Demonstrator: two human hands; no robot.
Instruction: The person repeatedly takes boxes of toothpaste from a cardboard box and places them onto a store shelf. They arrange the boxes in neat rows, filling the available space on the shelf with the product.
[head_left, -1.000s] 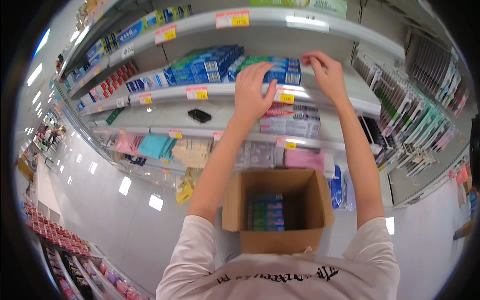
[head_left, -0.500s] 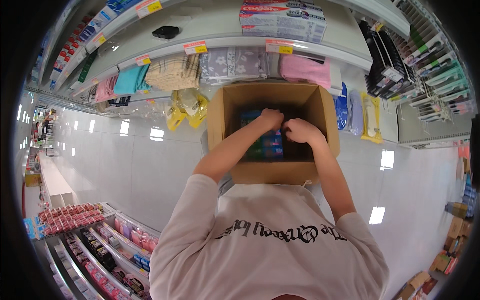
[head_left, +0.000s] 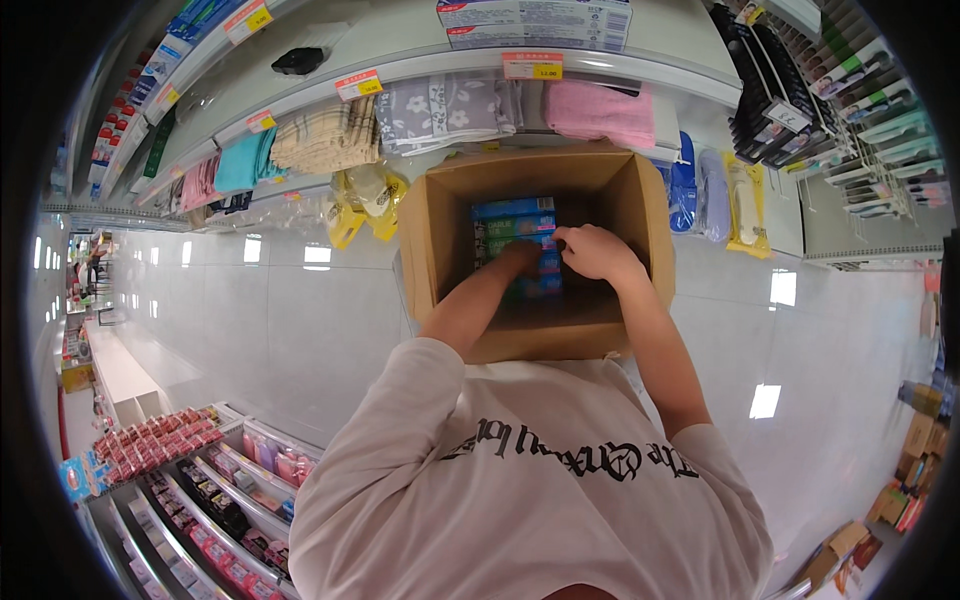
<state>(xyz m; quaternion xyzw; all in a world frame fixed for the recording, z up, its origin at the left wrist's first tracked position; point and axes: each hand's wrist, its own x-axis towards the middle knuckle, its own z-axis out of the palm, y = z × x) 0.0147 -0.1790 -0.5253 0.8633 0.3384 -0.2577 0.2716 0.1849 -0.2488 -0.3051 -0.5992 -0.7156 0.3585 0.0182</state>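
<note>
An open cardboard box [head_left: 650,215] stands before me with its flaps up. A row of blue and green toothpaste cartons [head_left: 512,208] lies in its left half. Both of my arms reach inside. My left hand [head_left: 518,260] is down on the cartons, dark and blurred, its fingers hidden. At the right-hand ends of the cartons is my right hand [head_left: 597,252], fingers curled in and fingertips close against a carton. Whether it grips one of them is hidden.
Beyond the box runs a shelf [head_left: 400,70] with larger cartons [head_left: 535,25] on top. Folded towels [head_left: 325,135] and a pink cloth [head_left: 600,112] lie beneath it. Hanging toothbrushes [head_left: 880,130] are at the right. Behind me on the left stands a rack of small packs [head_left: 150,445].
My left hand has moved nearer and down onto the cartons, uncovering their far end. The right hand has shifted slightly left to the carton ends. The view has shifted a little.
</note>
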